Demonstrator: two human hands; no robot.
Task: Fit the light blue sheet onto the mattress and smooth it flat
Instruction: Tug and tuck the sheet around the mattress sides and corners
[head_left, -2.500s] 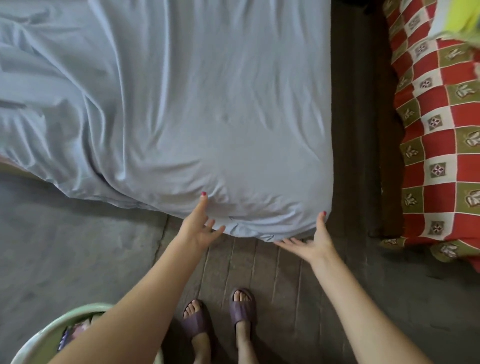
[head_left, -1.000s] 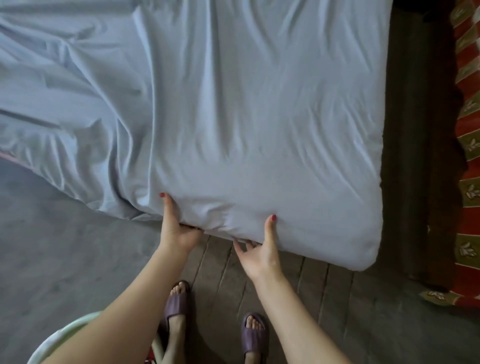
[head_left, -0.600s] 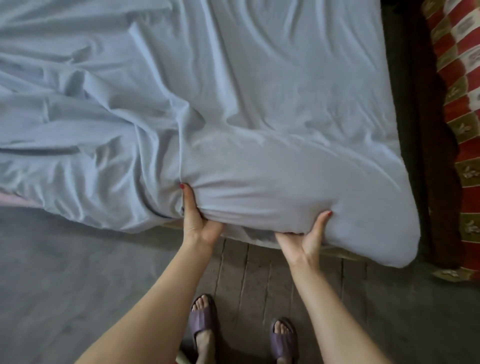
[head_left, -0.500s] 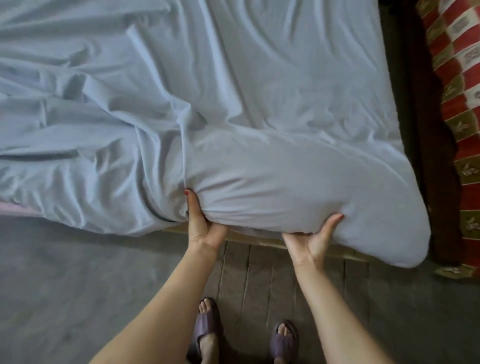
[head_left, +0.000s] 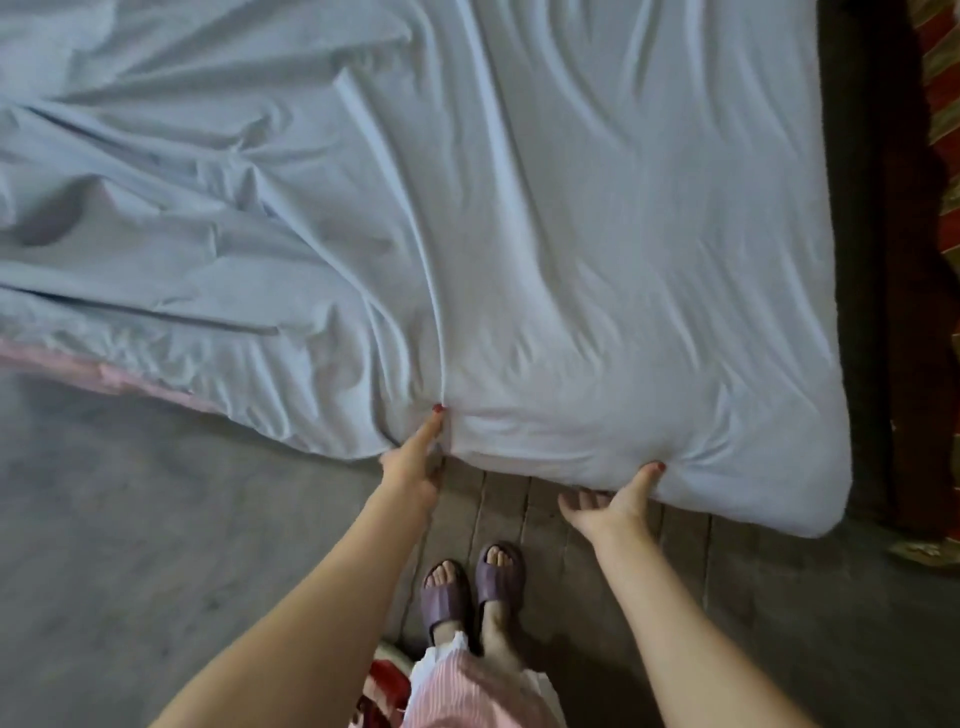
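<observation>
Light blue sheet (head_left: 597, 234) spread over the mattress (head_left: 135, 376), covering the near right corner and pulled fairly smooth there, but bunched in deep folds on the left part; pink mattress edge uncovered at the far left. Left hand (head_left: 410, 467) at the near edge of the sheet, thumb on top with its red nail pressing into the cloth, the other fingers tucked under the edge and hidden, so gripping the fabric where a long crease begins. Right hand (head_left: 608, 501) further right on the same edge, thumb up against the side of the sheet, fingers (head_left: 576, 506) spread loosely open below the edge, holding nothing that can be seen. Purple slippers (head_left: 470, 587) on the grey floor (head_left: 130, 519) just in front of the bed
</observation>
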